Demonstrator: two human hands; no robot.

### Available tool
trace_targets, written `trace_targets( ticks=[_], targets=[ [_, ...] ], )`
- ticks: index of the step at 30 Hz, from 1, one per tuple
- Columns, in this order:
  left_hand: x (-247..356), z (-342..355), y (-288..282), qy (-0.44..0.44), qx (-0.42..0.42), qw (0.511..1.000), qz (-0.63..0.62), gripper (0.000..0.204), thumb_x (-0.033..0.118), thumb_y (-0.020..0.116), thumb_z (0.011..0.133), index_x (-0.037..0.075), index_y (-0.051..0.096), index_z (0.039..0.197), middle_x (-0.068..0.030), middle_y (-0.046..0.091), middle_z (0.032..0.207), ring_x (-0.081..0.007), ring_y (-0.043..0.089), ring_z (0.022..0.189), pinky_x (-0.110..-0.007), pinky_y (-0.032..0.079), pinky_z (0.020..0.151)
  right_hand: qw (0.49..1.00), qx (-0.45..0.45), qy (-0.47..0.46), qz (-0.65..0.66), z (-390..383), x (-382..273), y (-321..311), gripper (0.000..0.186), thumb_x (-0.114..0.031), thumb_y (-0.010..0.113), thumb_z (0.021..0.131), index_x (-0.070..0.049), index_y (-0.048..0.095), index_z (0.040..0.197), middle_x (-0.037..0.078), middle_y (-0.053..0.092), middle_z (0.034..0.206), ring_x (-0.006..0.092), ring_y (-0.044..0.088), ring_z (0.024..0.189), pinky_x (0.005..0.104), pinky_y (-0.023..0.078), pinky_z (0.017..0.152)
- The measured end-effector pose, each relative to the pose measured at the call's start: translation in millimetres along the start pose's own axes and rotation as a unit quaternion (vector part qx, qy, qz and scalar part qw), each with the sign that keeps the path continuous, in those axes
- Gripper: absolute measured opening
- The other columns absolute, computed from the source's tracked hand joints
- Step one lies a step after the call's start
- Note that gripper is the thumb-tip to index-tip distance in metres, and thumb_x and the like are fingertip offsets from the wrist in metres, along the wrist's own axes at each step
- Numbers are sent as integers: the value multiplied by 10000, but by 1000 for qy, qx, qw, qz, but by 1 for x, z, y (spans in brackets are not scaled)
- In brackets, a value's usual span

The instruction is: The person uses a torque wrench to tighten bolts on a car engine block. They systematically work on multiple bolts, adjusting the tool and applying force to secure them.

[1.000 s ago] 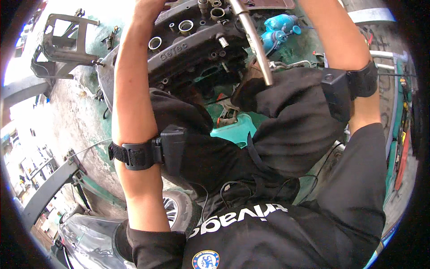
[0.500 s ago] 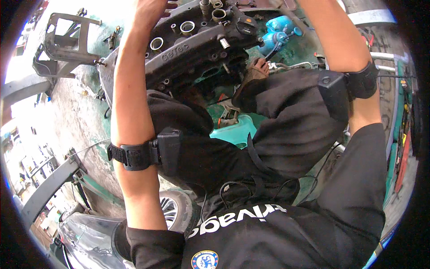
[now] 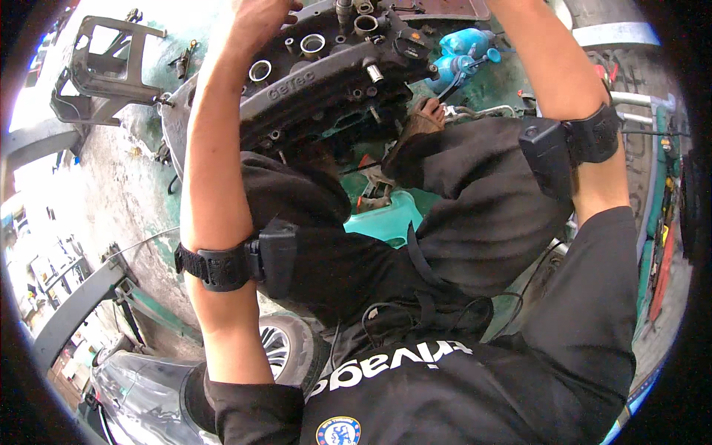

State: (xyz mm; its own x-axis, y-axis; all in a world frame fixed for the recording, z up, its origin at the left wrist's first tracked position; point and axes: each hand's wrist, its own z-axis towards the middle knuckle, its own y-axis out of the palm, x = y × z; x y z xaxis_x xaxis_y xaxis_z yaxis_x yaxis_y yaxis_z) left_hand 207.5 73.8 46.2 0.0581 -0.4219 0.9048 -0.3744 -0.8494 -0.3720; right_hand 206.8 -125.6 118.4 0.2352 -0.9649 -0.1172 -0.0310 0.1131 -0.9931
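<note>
A large dark engine cylinder head point(image 3: 326, 81) with its valve cover lies before me, round open ports along its top. Over its far left part is my left hand point(image 3: 261, 16), cut by the upper edge. A few bent fingertips show, but whether they grip anything is hidden. My right forearm point(image 3: 552, 52) stretches up past the engine's right end, and the right hand is beyond the picture. A black filler cap point(image 3: 409, 44) sits at the cover's right end. Beside it a short bright metal tube point(image 3: 374, 73) sticks out of the near side.
Blue spray bottles point(image 3: 456, 67) stand right of the engine. A grey metal frame point(image 3: 111, 70) stands to the left. Under me is a green plastic stool point(image 3: 386, 219). A car wheel point(image 3: 293, 348) lies behind on the left; red-handled tools point(image 3: 662, 274) line the right.
My left hand has shifted slightly to the right and down over the engine. The right forearm has moved a little to the left. The engine stays in place.
</note>
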Motion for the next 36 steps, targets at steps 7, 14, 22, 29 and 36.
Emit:
trace_targets(
  ticks=[7, 14, 22, 29, 36],
  targets=[
    [6, -6, -16, -18, 37, 999, 21, 430, 285, 581, 922, -30, 592, 1214, -144, 687, 953, -209, 647, 819, -335, 533, 684, 971, -174, 103, 127, -8, -14, -21, 498, -442, 753, 786, 13, 707, 984, 126, 694, 931, 247, 619, 771, 361, 523, 697],
    [17, -18, -15, -4, 42, 999, 27, 436, 283, 578, 924, -42, 593, 1215, -151, 690, 950, -213, 653, 818, -347, 538, 691, 956, -247, -1, 157, -2, -30, -29, 222, -139, 567, 888, -2, 700, 1002, 115, 646, 776, 195, 572, 635, 332, 493, 574],
    [16, -21, -18, -19, 34, 999, 21, 435, 292, 594, 928, -28, 592, 1222, -148, 686, 949, -214, 650, 827, -344, 541, 676, 988, 51, 46, -138, -13, -16, 10, 246, -115, 596, 791, -27, 636, 1017, 187, 699, 886, 340, 692, 900, 449, 556, 768],
    [14, -26, -16, 6, 20, 999, 26, 434, 294, 607, 934, -29, 586, 1223, -151, 679, 940, -217, 647, 828, -351, 547, 682, 969, -128, 119, 178, -3, 2, -7, 380, -367, 715, 778, -40, 745, 969, 160, 711, 904, 252, 647, 724, 363, 532, 672],
    [20, -26, -9, 3, 14, 1000, 6, 440, 291, 605, 932, -34, 587, 1227, -169, 686, 977, -216, 661, 820, -331, 559, 666, 964, -146, -148, -168, 23, -25, 13, 279, -290, 650, 808, -38, 736, 891, 182, 706, 920, 310, 670, 761, 423, 538, 661]
  ],
)
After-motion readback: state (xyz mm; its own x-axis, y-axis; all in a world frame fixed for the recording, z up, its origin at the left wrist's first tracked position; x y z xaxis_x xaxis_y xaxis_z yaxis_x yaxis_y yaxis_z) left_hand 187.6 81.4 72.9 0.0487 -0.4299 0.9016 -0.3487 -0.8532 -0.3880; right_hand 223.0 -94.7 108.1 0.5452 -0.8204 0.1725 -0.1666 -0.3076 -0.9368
